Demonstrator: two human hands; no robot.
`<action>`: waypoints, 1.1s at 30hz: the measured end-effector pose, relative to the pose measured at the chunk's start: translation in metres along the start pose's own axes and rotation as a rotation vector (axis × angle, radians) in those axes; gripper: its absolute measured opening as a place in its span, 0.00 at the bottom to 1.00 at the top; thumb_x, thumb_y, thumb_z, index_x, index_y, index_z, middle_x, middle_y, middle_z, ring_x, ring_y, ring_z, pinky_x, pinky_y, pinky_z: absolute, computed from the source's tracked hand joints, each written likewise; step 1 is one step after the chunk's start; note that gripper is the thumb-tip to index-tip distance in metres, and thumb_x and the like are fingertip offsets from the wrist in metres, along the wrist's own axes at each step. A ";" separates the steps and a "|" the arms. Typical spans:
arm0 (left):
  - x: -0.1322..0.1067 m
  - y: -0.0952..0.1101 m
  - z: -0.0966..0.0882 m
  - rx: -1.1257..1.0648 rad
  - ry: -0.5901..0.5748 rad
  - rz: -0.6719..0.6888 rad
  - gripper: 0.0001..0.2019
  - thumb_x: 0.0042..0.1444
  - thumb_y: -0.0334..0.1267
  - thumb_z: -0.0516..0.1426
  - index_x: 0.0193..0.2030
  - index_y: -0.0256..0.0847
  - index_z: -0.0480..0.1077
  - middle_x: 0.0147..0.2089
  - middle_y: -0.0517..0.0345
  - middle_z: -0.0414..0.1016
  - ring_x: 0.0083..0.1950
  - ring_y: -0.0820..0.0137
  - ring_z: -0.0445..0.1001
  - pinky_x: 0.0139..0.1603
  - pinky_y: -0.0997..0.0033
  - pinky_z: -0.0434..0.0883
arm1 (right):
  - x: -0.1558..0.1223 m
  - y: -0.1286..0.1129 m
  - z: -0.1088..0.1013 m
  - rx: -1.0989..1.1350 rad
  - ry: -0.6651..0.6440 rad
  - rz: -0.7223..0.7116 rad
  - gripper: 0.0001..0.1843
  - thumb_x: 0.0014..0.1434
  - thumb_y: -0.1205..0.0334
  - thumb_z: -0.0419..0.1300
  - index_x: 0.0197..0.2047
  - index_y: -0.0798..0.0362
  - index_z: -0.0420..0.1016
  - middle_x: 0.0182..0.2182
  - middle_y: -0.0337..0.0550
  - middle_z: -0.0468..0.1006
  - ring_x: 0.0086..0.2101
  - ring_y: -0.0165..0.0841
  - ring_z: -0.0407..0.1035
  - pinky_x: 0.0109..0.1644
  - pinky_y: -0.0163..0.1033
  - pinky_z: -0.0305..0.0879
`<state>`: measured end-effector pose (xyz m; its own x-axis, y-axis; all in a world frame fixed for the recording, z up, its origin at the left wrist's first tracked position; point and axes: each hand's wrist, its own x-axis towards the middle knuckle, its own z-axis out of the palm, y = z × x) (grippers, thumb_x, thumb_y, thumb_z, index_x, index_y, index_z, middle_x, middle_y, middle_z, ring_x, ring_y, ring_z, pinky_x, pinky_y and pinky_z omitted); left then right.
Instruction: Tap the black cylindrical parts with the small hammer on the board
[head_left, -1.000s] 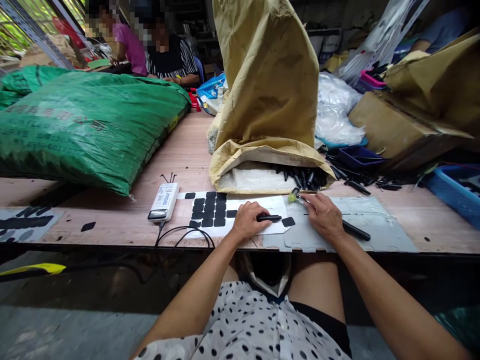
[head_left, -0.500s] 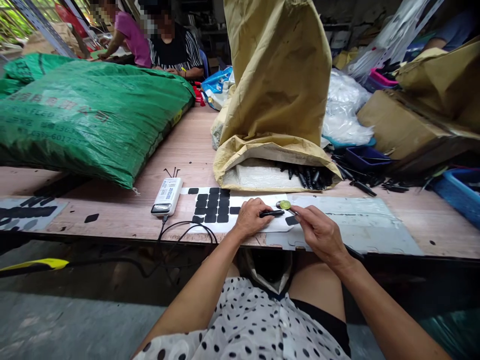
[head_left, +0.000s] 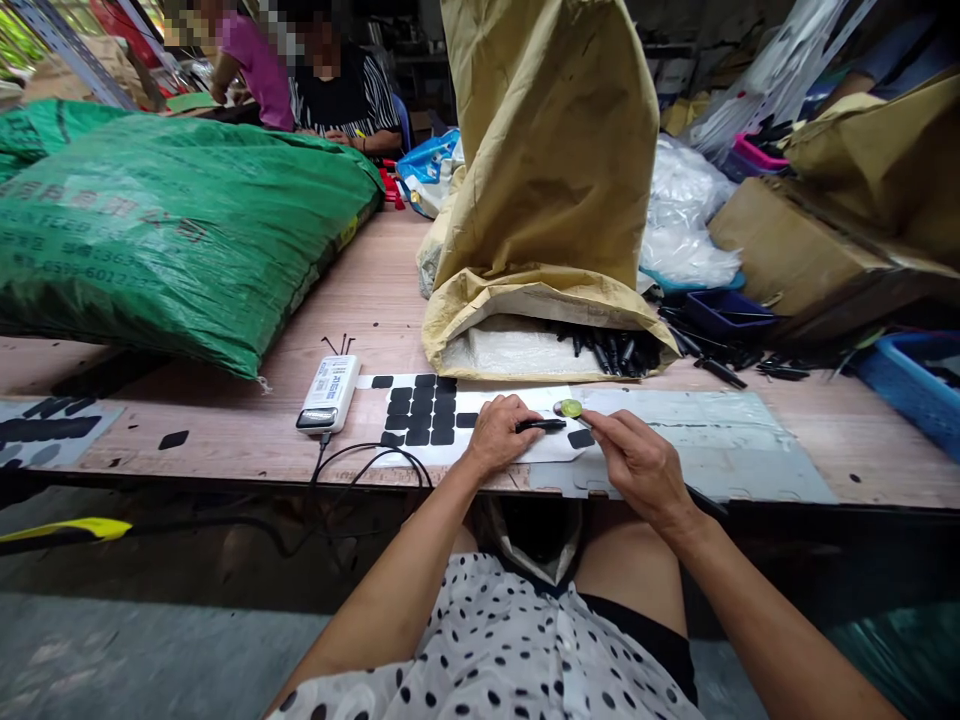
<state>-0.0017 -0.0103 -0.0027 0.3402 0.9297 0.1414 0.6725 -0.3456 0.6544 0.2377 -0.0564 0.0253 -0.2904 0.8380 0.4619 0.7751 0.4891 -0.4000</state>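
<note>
Black slim tubing point(head_left: 541, 425) was pinched by the left hand point(head_left: 499, 435), a yellow-green-headed tool point(head_left: 571, 408) by the right hand point(head_left: 636, 458); slipping could be caused by slackening.

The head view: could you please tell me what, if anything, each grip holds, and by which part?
The left grip holds a black tube by its left end; the right grip holds a tool by its handle.

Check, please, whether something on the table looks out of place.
Yes: one black patch lies alone on the wooden tabletop, left of the white device, while most similar patches sit in close rows on the white sheet.
</note>
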 end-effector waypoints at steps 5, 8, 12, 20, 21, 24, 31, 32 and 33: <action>0.001 0.000 0.000 0.004 -0.003 -0.014 0.10 0.59 0.42 0.67 0.47 0.47 0.82 0.42 0.58 0.78 0.49 0.62 0.73 0.55 0.60 0.66 | -0.002 0.007 -0.003 -0.039 -0.032 0.013 0.19 0.72 0.62 0.52 0.60 0.45 0.78 0.39 0.41 0.80 0.41 0.33 0.75 0.45 0.36 0.69; 0.001 0.002 -0.001 -0.005 -0.018 -0.020 0.10 0.58 0.41 0.67 0.46 0.46 0.81 0.43 0.58 0.78 0.50 0.62 0.73 0.55 0.60 0.66 | 0.006 0.022 -0.005 -0.060 0.052 0.066 0.18 0.71 0.61 0.54 0.59 0.45 0.78 0.42 0.41 0.81 0.43 0.34 0.76 0.47 0.37 0.69; 0.001 0.005 -0.005 -0.020 -0.037 -0.042 0.10 0.56 0.38 0.68 0.45 0.46 0.79 0.45 0.60 0.79 0.50 0.62 0.73 0.56 0.59 0.65 | 0.019 0.052 0.000 -0.164 0.093 0.113 0.17 0.69 0.60 0.57 0.57 0.45 0.80 0.42 0.41 0.81 0.44 0.37 0.74 0.47 0.40 0.68; 0.000 0.005 -0.007 -0.045 -0.039 -0.050 0.09 0.55 0.36 0.66 0.44 0.46 0.77 0.44 0.61 0.79 0.50 0.62 0.73 0.54 0.60 0.65 | 0.017 0.083 0.023 -0.314 0.106 0.092 0.15 0.67 0.61 0.57 0.53 0.48 0.81 0.38 0.45 0.78 0.40 0.39 0.69 0.45 0.42 0.63; 0.000 0.005 -0.007 -0.044 -0.040 -0.047 0.09 0.55 0.36 0.66 0.44 0.46 0.76 0.45 0.61 0.79 0.50 0.62 0.73 0.54 0.60 0.65 | 0.016 0.084 0.024 -0.321 0.107 0.090 0.15 0.67 0.61 0.56 0.53 0.48 0.81 0.38 0.45 0.78 0.40 0.39 0.69 0.45 0.43 0.63; 0.000 0.005 -0.007 -0.036 -0.046 -0.045 0.10 0.55 0.35 0.66 0.44 0.46 0.76 0.45 0.61 0.79 0.50 0.62 0.72 0.55 0.59 0.64 | 0.015 0.085 0.025 -0.337 0.086 0.087 0.16 0.68 0.60 0.56 0.54 0.48 0.80 0.39 0.45 0.77 0.40 0.39 0.68 0.45 0.42 0.61; -0.001 0.011 -0.013 -0.022 -0.068 -0.031 0.08 0.56 0.34 0.65 0.43 0.45 0.76 0.44 0.59 0.79 0.49 0.61 0.71 0.54 0.57 0.64 | 0.018 0.083 0.024 -0.346 0.051 0.116 0.16 0.67 0.61 0.55 0.54 0.49 0.79 0.39 0.46 0.76 0.41 0.39 0.66 0.45 0.42 0.60; -0.005 0.016 -0.015 -0.011 -0.066 -0.006 0.07 0.57 0.34 0.65 0.43 0.44 0.76 0.44 0.58 0.78 0.49 0.61 0.71 0.54 0.57 0.64 | 0.018 0.082 0.024 -0.346 0.050 0.119 0.16 0.67 0.61 0.55 0.53 0.49 0.79 0.39 0.46 0.76 0.41 0.39 0.66 0.44 0.42 0.60; -0.012 0.022 -0.017 -0.006 -0.069 0.032 0.07 0.57 0.34 0.64 0.43 0.44 0.76 0.43 0.57 0.78 0.49 0.60 0.71 0.54 0.57 0.65 | 0.018 0.082 0.024 -0.347 0.050 0.121 0.16 0.67 0.61 0.55 0.53 0.49 0.79 0.39 0.46 0.76 0.41 0.39 0.66 0.44 0.43 0.60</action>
<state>-0.0020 -0.0267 0.0226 0.4064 0.9069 0.1110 0.6564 -0.3743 0.6550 0.2825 0.0040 -0.0179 -0.1633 0.8677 0.4694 0.9488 0.2685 -0.1662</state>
